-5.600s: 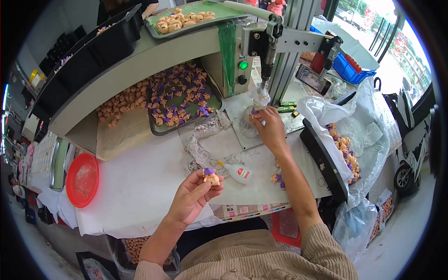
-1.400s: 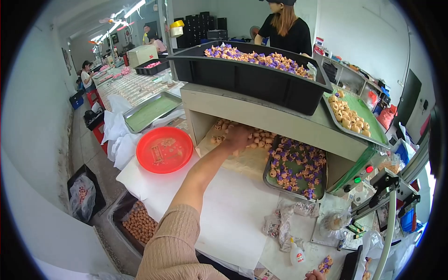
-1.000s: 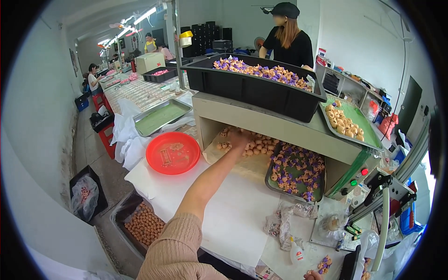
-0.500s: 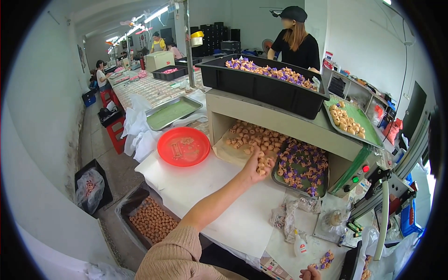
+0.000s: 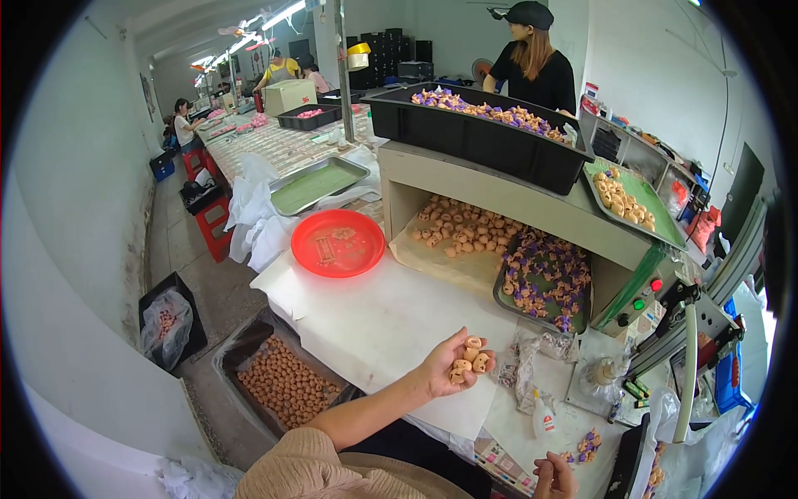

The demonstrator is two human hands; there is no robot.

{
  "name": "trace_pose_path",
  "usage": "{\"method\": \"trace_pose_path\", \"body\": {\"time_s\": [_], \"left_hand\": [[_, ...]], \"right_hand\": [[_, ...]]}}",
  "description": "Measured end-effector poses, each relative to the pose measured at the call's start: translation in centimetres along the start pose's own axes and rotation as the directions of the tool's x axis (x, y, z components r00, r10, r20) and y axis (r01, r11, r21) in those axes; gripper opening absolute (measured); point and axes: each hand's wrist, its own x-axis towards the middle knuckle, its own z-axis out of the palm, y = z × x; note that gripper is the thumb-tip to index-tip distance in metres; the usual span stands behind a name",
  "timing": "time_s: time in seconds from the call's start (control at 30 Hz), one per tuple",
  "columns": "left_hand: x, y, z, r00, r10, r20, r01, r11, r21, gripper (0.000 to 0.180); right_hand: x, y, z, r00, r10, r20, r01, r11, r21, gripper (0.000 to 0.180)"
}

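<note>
Drawn back from the head pile (image 5: 467, 228), my left grip (image 5: 445, 364) cradles several heads (image 5: 480, 363): one handful out, many left. Whether my right grip (image 5: 554, 478) holds anything is unclear.

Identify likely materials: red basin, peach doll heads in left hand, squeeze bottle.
Red basin: probably smooth plastic; bright colour, thin rounded rim.
Peach doll heads: likely vinyl or similar plastic, satin; even colour, soft sheen, exact type unclear.
Squeeze bottle: likely plastic; smooth whitish body, narrow nozzle.
</note>
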Motion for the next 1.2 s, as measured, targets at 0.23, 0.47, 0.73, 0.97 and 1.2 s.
{"method": "trace_pose_path", "body": {"time_s": [0.23,0.47,0.73,0.97,1.2], "left_hand": [[-3.6,-4.3,0.4,0.999,0.03,0.041,-0.017,0.958,-0.287,0.036],[-4.7,-7.9,1.1,0.994,0.022,0.107,0.018,0.932,-0.363,0.038],[-3.5,-9.9,0.2,0.999,0.054,-0.009,-0.054,0.939,-0.339,0.037],[-0.3,-11.9,-2.1,0.987,-0.014,-0.161,-0.017,0.982,-0.188,0.033],[1.2,-12.8,-4.4,0.987,-0.01,-0.157,-0.008,0.993,-0.115,0.036]], "right_hand": [[-2.2,-1.9,-0.2,0.998,-0.054,-0.018,0.054,0.998,-0.008,0.017],[-4.7,-3.0,-1.7,0.999,0.03,-0.036,-0.029,0.999,0.02,0.018],[-2.3,1.0,-1.5,0.993,-0.071,-0.096,0.076,0.996,0.044,0.013],[0.5,4.6,-2.0,0.991,-0.13,-0.027,0.129,0.991,-0.025,0.015],[5.3,8.4,-1.7,0.963,-0.249,-0.104,0.218,0.944,-0.246,0.018]]}}
